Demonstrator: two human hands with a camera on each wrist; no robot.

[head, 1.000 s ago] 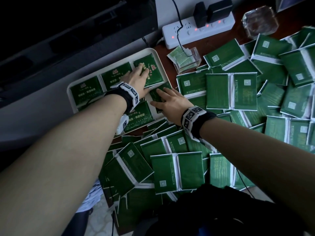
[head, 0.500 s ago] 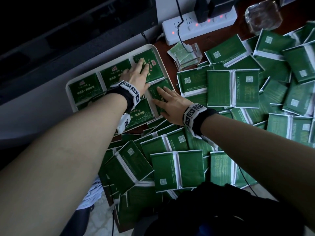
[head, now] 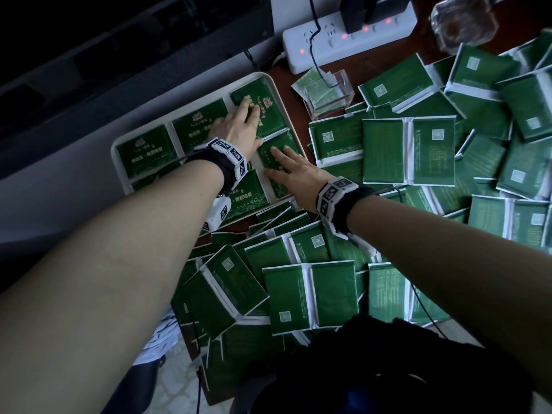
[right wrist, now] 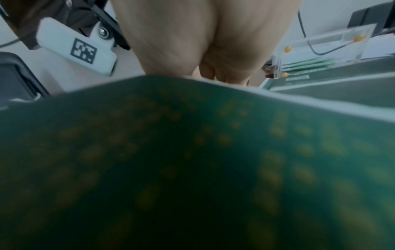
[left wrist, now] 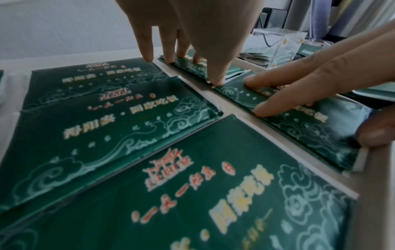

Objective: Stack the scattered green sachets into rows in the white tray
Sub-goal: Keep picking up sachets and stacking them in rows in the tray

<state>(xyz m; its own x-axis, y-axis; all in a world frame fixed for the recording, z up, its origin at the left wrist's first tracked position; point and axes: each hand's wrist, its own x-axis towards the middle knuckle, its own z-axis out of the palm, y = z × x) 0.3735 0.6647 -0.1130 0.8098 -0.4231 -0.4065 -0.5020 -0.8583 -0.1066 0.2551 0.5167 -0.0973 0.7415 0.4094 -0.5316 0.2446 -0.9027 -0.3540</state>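
Left hand (head: 239, 127): fingers straight, flat on the far-corner sachet (head: 268, 112) in the white tray (head: 119, 162).
Right hand (head: 294, 174): fingers extended, pressing the sachet (head: 276, 147) just nearer.
Loose sachets (head: 307, 294): heaped beside the right wrist.
Handling: likely light, thin, pliant, glossy and slippery.
Hold: judged best pinched at a white edge.

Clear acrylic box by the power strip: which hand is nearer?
Left. The left hand presses the sachet in the tray's far right corner, just short of the clear acrylic box. The right hand presses the next sachet, nearer the person.
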